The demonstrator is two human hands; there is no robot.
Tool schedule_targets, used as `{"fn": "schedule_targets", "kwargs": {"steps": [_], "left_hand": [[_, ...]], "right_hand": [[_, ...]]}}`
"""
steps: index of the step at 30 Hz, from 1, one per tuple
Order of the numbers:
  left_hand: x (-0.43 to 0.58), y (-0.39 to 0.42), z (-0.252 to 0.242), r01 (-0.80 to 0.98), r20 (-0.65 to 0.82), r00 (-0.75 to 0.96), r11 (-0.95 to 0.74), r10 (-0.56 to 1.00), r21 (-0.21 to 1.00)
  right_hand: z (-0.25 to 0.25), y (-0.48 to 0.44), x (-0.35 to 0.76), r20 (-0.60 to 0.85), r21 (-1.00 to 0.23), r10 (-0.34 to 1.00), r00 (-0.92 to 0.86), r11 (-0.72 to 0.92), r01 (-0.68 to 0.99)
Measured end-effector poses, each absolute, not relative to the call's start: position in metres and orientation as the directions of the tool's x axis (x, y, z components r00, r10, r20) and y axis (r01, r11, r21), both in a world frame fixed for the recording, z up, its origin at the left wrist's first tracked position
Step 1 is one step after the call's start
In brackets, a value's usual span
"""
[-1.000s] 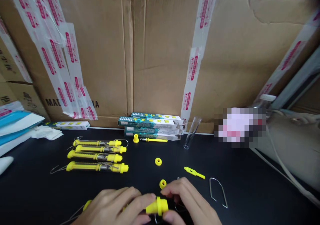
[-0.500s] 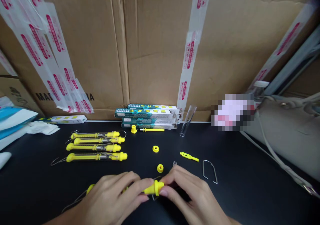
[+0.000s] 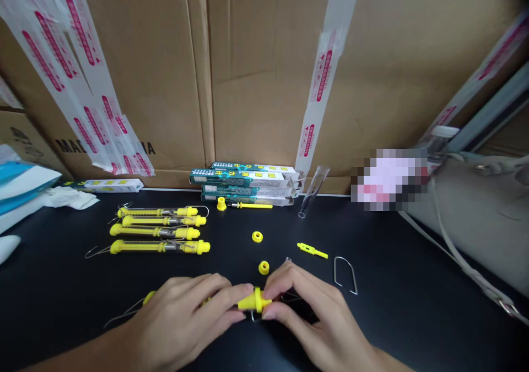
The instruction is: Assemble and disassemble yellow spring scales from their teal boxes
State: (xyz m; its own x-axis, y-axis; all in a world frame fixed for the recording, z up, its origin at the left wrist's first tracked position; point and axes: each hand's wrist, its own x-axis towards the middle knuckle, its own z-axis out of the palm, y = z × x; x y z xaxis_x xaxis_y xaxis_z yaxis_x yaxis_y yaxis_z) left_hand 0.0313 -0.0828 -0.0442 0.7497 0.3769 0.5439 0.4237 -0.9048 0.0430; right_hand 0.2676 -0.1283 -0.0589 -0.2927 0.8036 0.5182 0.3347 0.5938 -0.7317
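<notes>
My left hand (image 3: pixel 192 319) is wrapped round the body of a yellow spring scale (image 3: pixel 250 301), whose far left end and wire hook show past my wrist. With thumb and forefinger my right hand (image 3: pixel 314 311) pinches the scale's yellow tip at the right end. A bent wire shows just below the yellow end piece. Behind my hands lie two yellow rings (image 3: pixel 263 268), one farther back than the other. To the right are a flat yellow part (image 3: pixel 313 251) and a bent metal wire loop (image 3: pixel 352 275).
Several assembled yellow scales (image 3: pixel 161 246) lie at left. Small printed boxes (image 3: pixel 248 179) are stacked against a large carton (image 3: pixel 256 85), beside a clear tube (image 3: pixel 314 192). A grey bag (image 3: pixel 487 212) stands at right, white-blue packaging (image 3: pixel 28 182) at left.
The camera view has tilted slightly, so the table items appear higher. My right fingers have shifted a little on the yellow tip; my left hand keeps its hold.
</notes>
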Motion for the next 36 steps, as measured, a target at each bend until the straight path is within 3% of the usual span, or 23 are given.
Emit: {"fn": "schedule_targets", "kwargs": {"steps": [6, 10, 21, 25, 29, 32, 36], "left_hand": [[0.03, -0.081, -0.048, 0.436, 0.545, 0.741, -0.898, 0.393, 0.056], [0.03, -0.08, -0.049, 0.437, 0.553, 0.735, -0.898, 0.393, 0.058], [0.031, -0.081, -0.042, 0.433, 0.52, 0.763, -0.901, 0.383, 0.028], [0.032, -0.08, -0.041, 0.452, 0.545, 0.752, -0.892, 0.37, -0.019], [0.036, -0.08, -0.041, 0.465, 0.576, 0.738, -0.884, 0.351, -0.057], [0.035, -0.079, -0.042, 0.459, 0.572, 0.748, -0.885, 0.337, -0.078], [0.034, -0.078, -0.044, 0.433, 0.575, 0.758, -0.897, 0.309, -0.089]], "right_hand": [[-0.065, -0.13, 0.267, 0.553, -0.701, 0.789, -0.267, 0.614, 0.364], [-0.063, -0.131, 0.266, 0.485, -0.725, 0.844, -0.227, 0.534, 0.435], [-0.057, -0.123, 0.267, 0.395, -0.865, 0.897, -0.198, 0.436, 0.25], [-0.059, -0.12, 0.267, 0.514, -0.78, 0.821, -0.249, 0.568, 0.262], [-0.067, -0.121, 0.271, 0.596, -0.64, 0.753, -0.278, 0.655, 0.403], [-0.073, -0.123, 0.275, 0.563, -0.598, 0.769, -0.303, 0.632, 0.493], [-0.078, -0.126, 0.277, 0.495, -0.651, 0.796, -0.348, 0.605, 0.459]]}}
